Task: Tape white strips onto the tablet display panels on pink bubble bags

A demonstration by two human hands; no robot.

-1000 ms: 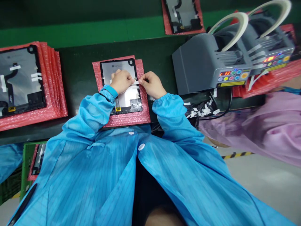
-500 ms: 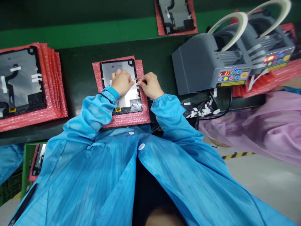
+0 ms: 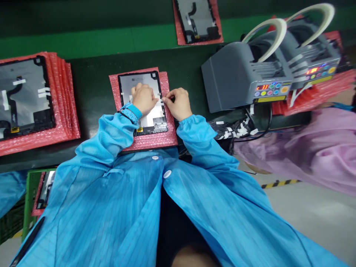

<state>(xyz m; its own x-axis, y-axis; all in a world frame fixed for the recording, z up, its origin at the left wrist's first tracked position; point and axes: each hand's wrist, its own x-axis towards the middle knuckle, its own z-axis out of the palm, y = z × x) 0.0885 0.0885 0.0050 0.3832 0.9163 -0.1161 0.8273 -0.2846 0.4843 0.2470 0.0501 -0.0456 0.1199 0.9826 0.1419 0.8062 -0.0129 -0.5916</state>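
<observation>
A tablet screen panel [image 3: 130,82], grey-backed with a black frame, lies on pink bubble-wrap pouches [image 3: 155,140] at the bench edge before me. My left hand [image 3: 143,99] rests over its middle, fingers curled and closed, thumb toward the right edge. What those fingers hold, if anything, is hidden. At the panel's right edge my right hand [image 3: 178,104] is closed in a pinch. A small strip of white tape [image 3: 160,99] shows at its fingertips. A yellow-ended connector [image 3: 139,129] sits on the panel's lower left.
To the left stands a stack of pink pouches [image 3: 64,100] topped by another panel [image 3: 29,107]. Two grey tape dispensers [image 3: 229,79] stand at right, near a black bag with white tape bits [image 3: 236,129]. Another panel [image 3: 198,20] lies behind. A co-worker's pink sleeve [image 3: 330,144] is at right.
The view has shifted slightly, so the dispensers and rear panel appear a little farther left. Both hands stay at nearly the same spots on the panel.
</observation>
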